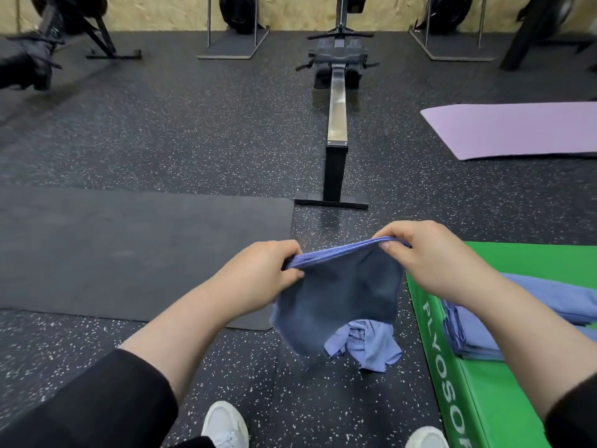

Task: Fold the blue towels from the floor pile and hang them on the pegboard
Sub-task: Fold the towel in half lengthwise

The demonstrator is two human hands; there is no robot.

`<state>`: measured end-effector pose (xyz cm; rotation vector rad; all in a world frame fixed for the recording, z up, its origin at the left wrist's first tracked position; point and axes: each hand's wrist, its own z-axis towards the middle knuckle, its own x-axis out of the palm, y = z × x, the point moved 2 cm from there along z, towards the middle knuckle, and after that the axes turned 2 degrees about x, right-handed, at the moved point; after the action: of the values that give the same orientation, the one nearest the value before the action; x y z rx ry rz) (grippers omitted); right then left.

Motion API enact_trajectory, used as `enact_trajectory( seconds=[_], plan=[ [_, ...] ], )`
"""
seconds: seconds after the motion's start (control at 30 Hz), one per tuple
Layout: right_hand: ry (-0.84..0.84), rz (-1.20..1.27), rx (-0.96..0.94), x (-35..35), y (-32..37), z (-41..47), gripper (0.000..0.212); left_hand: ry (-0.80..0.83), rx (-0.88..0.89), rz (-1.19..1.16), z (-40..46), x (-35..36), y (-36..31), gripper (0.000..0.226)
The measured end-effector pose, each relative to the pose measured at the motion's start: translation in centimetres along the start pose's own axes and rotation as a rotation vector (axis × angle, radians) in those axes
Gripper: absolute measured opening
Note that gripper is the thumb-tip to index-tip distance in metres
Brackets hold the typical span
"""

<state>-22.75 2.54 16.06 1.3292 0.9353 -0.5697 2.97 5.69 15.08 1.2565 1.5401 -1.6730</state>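
Observation:
A blue towel (339, 295) hangs doubled over in front of me, held up by its top edge. My left hand (261, 273) pinches the left end of that edge and my right hand (429, 253) pinches the right end. Below it on the speckled floor lies a crumpled lighter blue towel (365, 344), partly hidden by the hanging one. A stack of folded blue towels (478, 331) rests on the green plyo box (484, 399) at the right. No pegboard is in view.
A black mat (129, 250) lies on the floor to the left, a purple mat (517, 130) at the far right. A rowing machine (336, 130) stretches straight ahead. My white shoes (226, 425) show at the bottom. More gym machines line the back wall.

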Motion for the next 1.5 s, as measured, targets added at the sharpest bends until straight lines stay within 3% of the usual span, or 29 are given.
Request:
enact_trajectory(
  seconds=[0.07, 0.23, 0.4, 0.7, 0.73, 0.83, 0.9, 0.97, 1.07, 1.2, 1.27, 1.33, 1.4, 1.5],
  plan=[
    [-0.033, -0.003, 0.02, -0.5, -0.5, -0.3, 0.017, -0.031, -0.036, 0.076, -0.6, -0.3, 0.9, 0.003],
    [-0.047, 0.01, 0.062, -0.5, -2.0, -1.0, 0.017, -0.086, -0.13, 0.203, -1.7, -1.0, 3.3, 0.018],
    [-0.083, 0.007, 0.068, -0.6, -2.2, -1.8, 0.018, -0.153, -0.247, 0.155, -2.5, -1.7, 4.0, 0.019],
    [-0.093, 0.033, 0.029, -1.1, -1.8, -2.6, 0.015, -0.317, -0.531, -0.543, -2.6, -2.1, 4.4, 0.019],
    [-0.104, 0.037, 0.024, -1.2, -1.8, -2.5, 0.015, -0.309, -0.533, -0.495, -2.5, -2.2, 4.5, 0.019],
    [-0.146, 0.023, 0.01, -1.5, -1.7, -2.4, 0.016, -0.153, -0.515, 0.062, -2.5, -2.4, 5.1, 0.016],
    [-0.173, 0.01, 0.022, -1.7, -1.8, -2.3, 0.017, -0.025, -0.523, 0.15, -2.6, -1.9, 5.0, 0.013],
    [-0.182, 0.004, 0.047, -1.8, -2.4, -2.1, 0.017, -0.02, -0.526, -0.056, -2.5, -1.6, 4.7, 0.016],
    [-0.15, 0.004, 0.088, -1.8, -3.7, -1.6, 0.016, -0.142, -0.504, -0.544, -2.5, -2.2, 3.6, 0.025],
    [-0.16, -0.003, 0.093, -1.7, -4.4, -1.5, 0.019, -0.092, -0.396, -0.75, -2.7, -2.9, 3.1, 0.036],
    [-0.172, 0.002, 0.098, -1.7, -4.7, -1.5, 0.02, -0.067, -0.324, -0.631, -2.6, -2.7, 3.6, 0.031],
    [-0.15, 0.006, 0.115, -1.7, -4.9, -1.5, 0.018, -0.104, -0.269, -0.345, -2.4, -2.5, 4.1, 0.017],
    [-0.154, -0.005, 0.113, -1.8, -4.7, -1.6, 0.016, -0.233, -0.254, -0.172, -2.3, -2.6, 4.1, 0.011],
    [-0.258, 0.038, 0.071, -3.1, -4.2, -1.9, 0.016, -0.408, -0.219, -0.148, -2.3, -3.4, 4.1, 0.017]
  ],
)
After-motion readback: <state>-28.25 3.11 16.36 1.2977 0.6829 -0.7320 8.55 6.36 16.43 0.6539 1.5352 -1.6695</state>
